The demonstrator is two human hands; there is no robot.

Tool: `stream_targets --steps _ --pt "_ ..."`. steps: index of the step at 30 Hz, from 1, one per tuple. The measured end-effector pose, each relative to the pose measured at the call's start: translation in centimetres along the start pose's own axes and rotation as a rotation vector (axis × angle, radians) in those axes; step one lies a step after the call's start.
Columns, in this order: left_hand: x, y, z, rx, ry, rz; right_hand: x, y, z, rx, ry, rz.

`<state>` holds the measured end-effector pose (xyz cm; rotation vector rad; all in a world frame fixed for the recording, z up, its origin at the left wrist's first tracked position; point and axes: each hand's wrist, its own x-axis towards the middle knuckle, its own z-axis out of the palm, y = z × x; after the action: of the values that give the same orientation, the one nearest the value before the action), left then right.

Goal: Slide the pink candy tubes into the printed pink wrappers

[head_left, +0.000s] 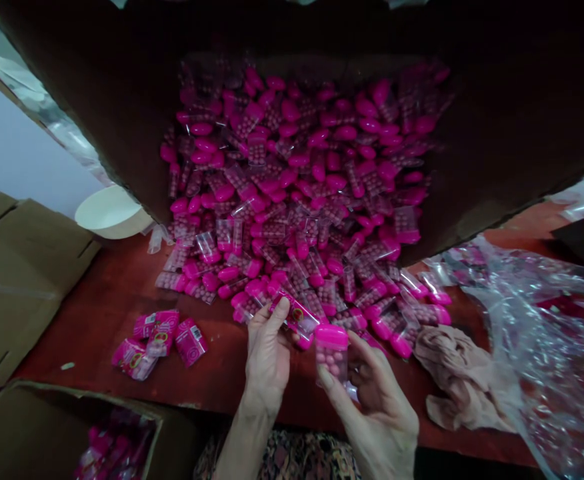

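Observation:
My left hand point(268, 347) pinches a pink printed label sleeve point(299, 315) between thumb and fingers, its free end pointing right. Close beside it, my right hand point(379, 393) grips a small clear candy box point(332, 357) with a bright pink cap on top and pink round candies inside. The cap nearly meets the sleeve's end; whether they touch I cannot tell. Behind both hands spreads a large heap of like candy boxes point(292, 173), spilling from a tipped carton onto the red table. To the left lie several pink labelled packs point(159, 337).
The big carton's dark walls point(477, 133) frame the heap. An open cardboard box point(32, 420) at lower left holds more pink packs. A white bowl point(107, 210) stands at left, a crumpled cloth point(452, 373) and clear plastic bag point(537, 333) at right.

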<state>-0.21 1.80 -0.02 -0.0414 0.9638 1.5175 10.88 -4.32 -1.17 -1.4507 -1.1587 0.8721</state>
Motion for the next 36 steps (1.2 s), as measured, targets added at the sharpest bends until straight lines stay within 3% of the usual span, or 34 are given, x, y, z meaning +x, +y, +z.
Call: stream_targets --steps 12,19,27,31,36 --pt "-0.1 -0.3 0.0 0.029 -0.008 0.038 0.3 0.0 0.2 -0.082 0.043 -0.093" --pt "-0.1 -0.4 0.1 0.144 -0.063 0.044 0.4 0.7 -0.4 -0.160 -0.061 -0.076" --pt "0.3 -1.3 -0.5 0.341 -0.066 0.220 0.5 1.0 -0.8 -0.170 -0.194 -0.099" --pt "0.4 -1.8 -0.7 0.396 -0.055 0.215 0.4 1.1 -0.5 -0.086 -0.166 -0.010" --pt "-0.1 -1.3 -0.5 0.400 -0.202 0.095 0.7 1.1 -0.8 0.035 -0.104 0.180"
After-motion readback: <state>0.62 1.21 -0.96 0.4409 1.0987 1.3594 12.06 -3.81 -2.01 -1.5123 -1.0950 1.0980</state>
